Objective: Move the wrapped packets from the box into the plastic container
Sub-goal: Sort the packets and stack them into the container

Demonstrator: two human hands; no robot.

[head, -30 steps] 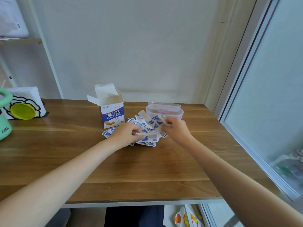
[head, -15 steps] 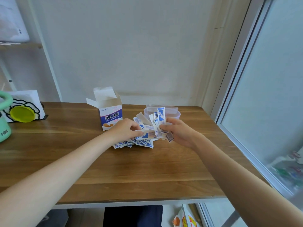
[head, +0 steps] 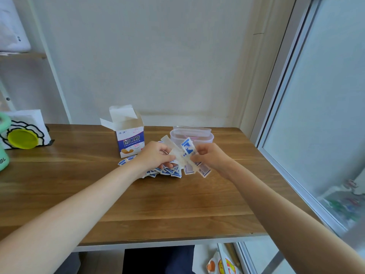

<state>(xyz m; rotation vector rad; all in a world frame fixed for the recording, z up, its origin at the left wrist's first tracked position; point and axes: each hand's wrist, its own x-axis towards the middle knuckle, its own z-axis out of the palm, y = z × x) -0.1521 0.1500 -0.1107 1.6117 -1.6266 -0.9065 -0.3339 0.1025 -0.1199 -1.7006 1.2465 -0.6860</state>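
Note:
An open white and blue bandage box (head: 129,139) stands upright at the back of the wooden table (head: 158,204). Right of it sits a clear plastic container (head: 203,135). Between them, in front, lies a pile of blue-and-white wrapped packets (head: 167,172). My left hand (head: 154,157) and my right hand (head: 211,158) both pinch a raised bunch of packets (head: 187,153), just above the pile and in front of the container. Part of the pile is hidden under my left hand.
A green lid and a white printed holder (head: 23,133) sit at the table's left end, with a mint green object (head: 3,155) at the frame edge. A glass door frame runs along the right. A snack bag (head: 223,264) lies on the floor below.
Both hands have gathered packets from the pile and lifted them into a bunch held between them. The camera has tilted slightly, showing more of the table front.

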